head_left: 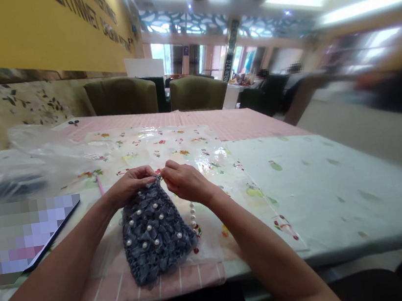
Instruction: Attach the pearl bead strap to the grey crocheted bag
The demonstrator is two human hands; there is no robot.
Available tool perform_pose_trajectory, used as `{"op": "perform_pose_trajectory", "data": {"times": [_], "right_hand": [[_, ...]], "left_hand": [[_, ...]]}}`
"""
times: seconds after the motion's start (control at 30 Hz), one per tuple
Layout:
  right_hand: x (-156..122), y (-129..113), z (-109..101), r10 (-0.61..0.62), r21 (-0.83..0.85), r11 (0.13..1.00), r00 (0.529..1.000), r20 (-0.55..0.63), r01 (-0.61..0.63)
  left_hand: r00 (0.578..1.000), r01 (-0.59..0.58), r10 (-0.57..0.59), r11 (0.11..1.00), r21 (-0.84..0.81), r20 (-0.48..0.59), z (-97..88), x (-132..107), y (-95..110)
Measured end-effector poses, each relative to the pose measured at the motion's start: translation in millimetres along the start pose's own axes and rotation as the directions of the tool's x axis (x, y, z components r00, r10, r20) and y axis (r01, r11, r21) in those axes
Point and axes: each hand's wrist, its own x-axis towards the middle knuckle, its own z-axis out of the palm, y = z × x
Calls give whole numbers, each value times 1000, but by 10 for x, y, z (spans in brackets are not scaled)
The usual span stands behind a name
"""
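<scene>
Where both hands [160, 181] pinch: pouch [155, 235] top edge.

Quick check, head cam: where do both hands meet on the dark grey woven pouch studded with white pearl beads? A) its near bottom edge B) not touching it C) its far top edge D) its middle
C: the left hand and right hand pinch together at the far top edge of the dark grey pearl-studded woven pouch, which lies on the table.

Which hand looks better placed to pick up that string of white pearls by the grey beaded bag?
Probably the right hand: the string of white pearl beads lies just below its wrist, while the left hand is across the grey beaded bag.
</scene>
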Motion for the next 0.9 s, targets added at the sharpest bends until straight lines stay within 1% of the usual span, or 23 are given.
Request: {"op": "perform_pose_trajectory", "data": {"times": [0.13, 0.27, 0.33, 0.4, 0.5, 0.63, 0.77, 0.9], "right_hand": [[-4, 6, -6, 8, 23, 1000, 1000, 25, -8], [-4, -3, -8, 11, 45, 999, 999, 50, -13], [-5, 0, 6, 11, 60, 998, 999, 53, -14], [-6, 15, 31, 15, 88, 996, 999, 44, -19], [-7, 54, 80, 26, 142, 989, 1000, 18, -28], [-8, 77, 113, 10, 200, 980, 1000, -22, -6], [-7, 51, 112, 20, 212, 977, 999, -24, -15], [-4, 43, 137, 50, 194, 980, 999, 5, -50]], "left_hand": [[1000, -15, 14, 997, 73, 5, -16, -9, 44], [998, -54, 52, 984, 167, 17, -46, -10, 79], [998, -59, 56, 982, 182, 23, -58, -5, 74], [999, -41, 37, 989, 144, 28, -62, 5, 49], [999, 0, -1, 1000, 18, 47, -51, 21, -9], [997, 15, -7, 995, -99, 78, -6, 32, -62], [997, 26, -15, 990, -139, 82, 35, 36, -84], [998, 23, -18, 995, -100, 54, 58, 41, -90]]}}
